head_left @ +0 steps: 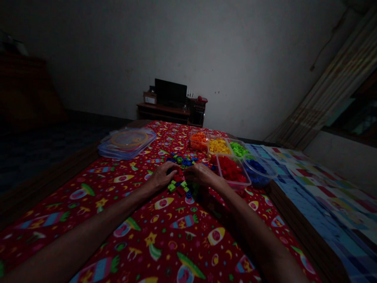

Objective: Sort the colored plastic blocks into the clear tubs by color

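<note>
My left hand [165, 174] is curled over the loose pile, thumb and fingers closing on a red building block [180, 172]. Facing it from the right, my right hand [202, 173] has its fingers bent together and pointing down; whatever they hold is hidden. Blue building blocks [185, 161] lie scattered just beyond both hands. Closer to me, green building blocks [172, 186] lie among dark red ones under the fingers.
To the right stand clear tubs: orange blocks [199, 142], yellow blocks [218, 146], green blocks [238, 149], red blocks [231, 169] and a round tub of blue blocks [257, 168]. Stacked lids [126, 143] lie at left. A red patterned cloth [165, 236] covers the surface.
</note>
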A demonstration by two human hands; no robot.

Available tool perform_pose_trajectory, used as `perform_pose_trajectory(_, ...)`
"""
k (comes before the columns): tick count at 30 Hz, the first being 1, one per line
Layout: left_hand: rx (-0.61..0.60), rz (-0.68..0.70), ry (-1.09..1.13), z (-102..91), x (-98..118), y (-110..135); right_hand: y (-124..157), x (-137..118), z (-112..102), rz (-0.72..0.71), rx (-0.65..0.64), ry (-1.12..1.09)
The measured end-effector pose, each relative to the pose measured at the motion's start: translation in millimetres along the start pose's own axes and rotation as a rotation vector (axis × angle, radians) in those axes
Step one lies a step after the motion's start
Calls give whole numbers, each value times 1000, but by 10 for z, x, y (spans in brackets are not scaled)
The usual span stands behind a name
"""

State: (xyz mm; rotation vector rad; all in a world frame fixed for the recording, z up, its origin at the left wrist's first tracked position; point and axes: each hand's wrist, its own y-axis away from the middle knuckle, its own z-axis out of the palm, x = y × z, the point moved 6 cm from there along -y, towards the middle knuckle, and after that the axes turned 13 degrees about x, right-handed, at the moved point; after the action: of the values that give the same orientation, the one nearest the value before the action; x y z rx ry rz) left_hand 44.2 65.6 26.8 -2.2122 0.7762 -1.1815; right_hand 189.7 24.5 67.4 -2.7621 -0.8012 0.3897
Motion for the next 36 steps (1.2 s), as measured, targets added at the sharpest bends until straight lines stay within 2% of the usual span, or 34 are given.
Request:
perform_pose_trajectory(2, 36, 12, 16, -45, 20, -23, -4, 10, 57, 4, -37, -3)
perform_pose_trajectory(4, 1, 48, 13, -95, 70, -64, -5, 30, 70, 24, -51, 41)
perform_pose_trajectory(10, -499, 169, -136, -186, 188, -78, 47, 3, 19, 20, -136, 103)
perform_pose_trajectory(12, -603, 205, -192, -191, 213, -32, 68, 11, 25, 21, -136, 111)
perform_pose_trajectory(14, -650, 226, -234, -167, 253, 16, 82, 37, 53, 27, -106, 115)
perform_pose_trajectory(18, -634, 224, -212, -127, 370, 68, 87, 93, 105, 20, -11, 114)
perform_pose_trajectory(21, -556, 164, -151, -169, 397, 24, 60, 97, 35, 13, 76, 108)
perform_pose_trajectory(23, -515, 71, -89, -201, 354, -28, 33, 69, -48, 14, 118, 83)
perform_pose_trajectory(26, -506, -155, 5, -189, 190, -77, -3, -27, -143, -8, 146, -22)
perform_pose_trajectory(30, -420, -421, 163, -118, -30, -78, -23, -177, -111, -48, 134, -176)
perform_pose_trajectory(33, -397, -545, 249, -46, -82, -32, -27, -225, -16, -42, 136, -191)
perform_pose_trajectory(36, -405, -579, 272, -11, -29, -3, -25, -215, 40, -51, 169, -176)
